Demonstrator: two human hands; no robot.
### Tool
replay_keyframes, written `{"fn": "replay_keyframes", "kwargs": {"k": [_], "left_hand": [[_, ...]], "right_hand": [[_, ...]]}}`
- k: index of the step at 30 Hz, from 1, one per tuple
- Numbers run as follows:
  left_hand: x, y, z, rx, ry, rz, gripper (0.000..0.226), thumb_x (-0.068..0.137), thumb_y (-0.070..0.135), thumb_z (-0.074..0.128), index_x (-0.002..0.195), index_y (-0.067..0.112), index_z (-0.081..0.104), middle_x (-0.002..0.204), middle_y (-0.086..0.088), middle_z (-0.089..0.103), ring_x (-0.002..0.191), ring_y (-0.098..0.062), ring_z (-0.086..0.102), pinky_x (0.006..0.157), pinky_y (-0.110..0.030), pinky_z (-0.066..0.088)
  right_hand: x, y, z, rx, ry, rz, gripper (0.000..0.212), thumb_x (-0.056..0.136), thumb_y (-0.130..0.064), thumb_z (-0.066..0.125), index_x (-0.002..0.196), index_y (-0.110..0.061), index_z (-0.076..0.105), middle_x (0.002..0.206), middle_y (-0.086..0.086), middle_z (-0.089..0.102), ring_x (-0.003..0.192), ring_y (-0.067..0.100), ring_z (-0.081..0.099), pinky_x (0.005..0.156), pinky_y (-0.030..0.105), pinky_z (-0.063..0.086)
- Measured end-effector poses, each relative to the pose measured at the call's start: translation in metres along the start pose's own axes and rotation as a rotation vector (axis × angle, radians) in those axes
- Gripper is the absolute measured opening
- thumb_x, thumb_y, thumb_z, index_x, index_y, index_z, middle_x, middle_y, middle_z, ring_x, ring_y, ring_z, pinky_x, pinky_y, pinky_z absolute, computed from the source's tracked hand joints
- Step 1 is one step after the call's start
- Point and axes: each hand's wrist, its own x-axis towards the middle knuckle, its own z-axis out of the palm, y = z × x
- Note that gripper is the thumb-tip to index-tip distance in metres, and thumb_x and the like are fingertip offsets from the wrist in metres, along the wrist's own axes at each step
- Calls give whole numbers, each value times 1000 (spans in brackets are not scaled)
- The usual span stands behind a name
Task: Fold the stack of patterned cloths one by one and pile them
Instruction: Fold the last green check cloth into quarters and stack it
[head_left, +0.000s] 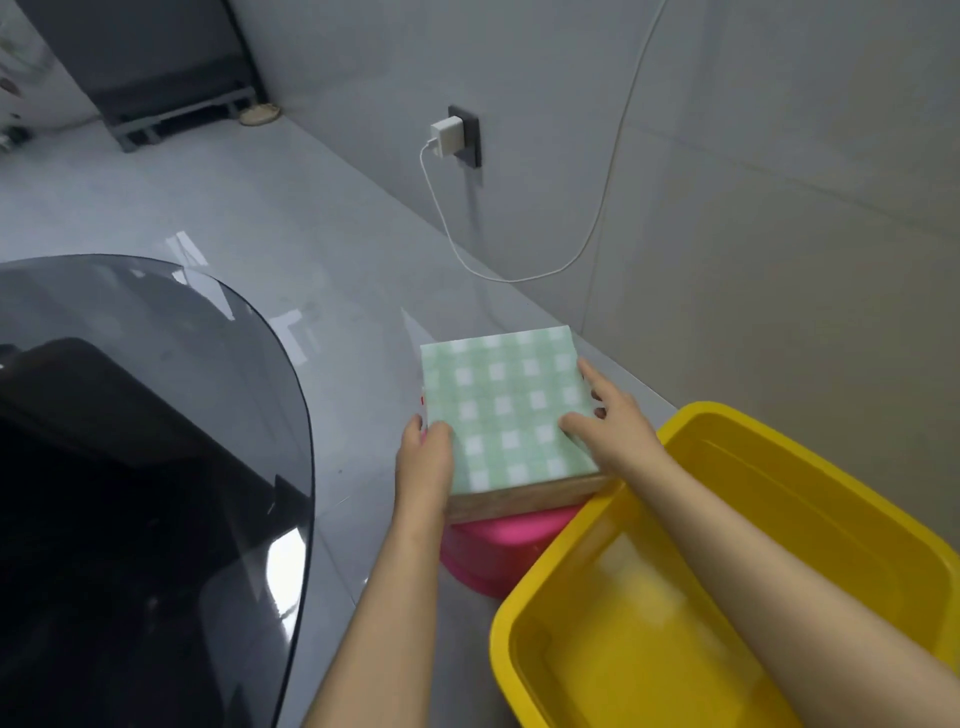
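Observation:
A green and white checked cloth (501, 400) lies flat and square on a wooden board (519, 500), which rests on a pink basin (493, 551). My left hand (423, 457) grips the cloth's near left edge, thumb on top and fingers under the side. My right hand (608, 415) holds the right edge, thumb pressing on the cloth and fingers curled over the side. A bit of red shows under the cloth's left edge. Whether more cloths lie under the top one is hidden.
A yellow tub (727, 597) holding water stands at the right, under my right forearm. A dark glass tabletop (156, 467) fills the left. A white charger (447, 136) sits in a wall socket, its cable looping down the grey wall. Grey floor lies between.

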Motion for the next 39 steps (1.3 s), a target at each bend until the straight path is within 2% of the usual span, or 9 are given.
{"fn": "replay_keyframes", "kwargs": {"k": [4, 8, 14, 18, 24, 32, 34, 37, 39], "left_hand": [[9, -6, 0, 85, -14, -2, 65, 88, 65, 35, 126, 15, 51, 132, -5, 52, 123, -29, 45, 107, -45, 36], [45, -41, 0, 43, 43, -65, 91, 54, 83, 44, 116, 19, 61, 122, -6, 60, 110, -28, 57, 98, -45, 46], [41, -38, -15, -162, -14, -188, 62, 70, 55, 67, 113, 11, 61, 112, -12, 67, 97, -32, 66, 88, -48, 53], [21, -30, -28, -232, 60, -184, 80, 65, 56, 70, 124, 3, 57, 121, -12, 63, 108, -32, 61, 96, -48, 49], [-15, -4, -35, -282, 63, -124, 35, 87, 32, 66, 103, 0, 65, 106, -15, 68, 98, -31, 66, 91, -47, 52], [-76, 26, 5, -327, -198, -92, 27, 91, 23, 62, 104, 0, 66, 96, -16, 70, 87, -29, 68, 84, -43, 55], [-90, 25, 24, -269, -288, -73, 28, 91, 25, 61, 104, 1, 66, 89, -11, 70, 77, -24, 67, 78, -37, 55], [-102, 16, 48, -185, -397, -59, 38, 89, 33, 64, 109, 0, 65, 99, -12, 71, 89, -26, 68, 88, -44, 54], [-113, 9, 65, -138, -496, -40, 34, 90, 29, 63, 108, 1, 66, 96, -12, 72, 84, -24, 70, 81, -38, 57]], "right_hand": [[5, -3, 10, -29, -109, 49, 61, 95, -32, 43, 147, -37, 11, 133, -4, 48, 120, 23, 50, 90, 26, 36], [7, -1, 18, -56, -50, 65, 53, 99, -27, 35, 146, -32, 12, 137, 6, 48, 118, 32, 50, 85, 31, 35], [9, -5, 25, 13, -126, 131, 48, 92, -18, 44, 137, -22, 30, 124, 4, 55, 102, 26, 53, 81, 32, 42], [2, -8, 31, 118, -175, 99, 47, 91, -12, 45, 137, -23, 36, 122, -1, 55, 102, 19, 55, 85, 30, 44], [-15, -5, 22, 234, -180, 51, 40, 98, -27, 39, 139, -28, 36, 124, -7, 54, 107, 16, 57, 90, 32, 45], [-77, 12, -58, 524, -96, 121, 42, 99, -35, 38, 141, -33, 32, 128, -7, 57, 109, 16, 60, 96, 42, 48], [-102, 24, -81, 539, -2, 134, 42, 99, -36, 39, 140, -33, 33, 127, -8, 57, 108, 15, 61, 95, 42, 48], [-131, 41, -97, 505, 159, 168, 42, 98, -34, 41, 140, -33, 32, 121, -8, 58, 104, 17, 61, 89, 39, 50], [-154, 61, -105, 470, 277, 200, 46, 98, -32, 43, 141, -33, 29, 122, -4, 57, 104, 21, 60, 88, 41, 50]]}}
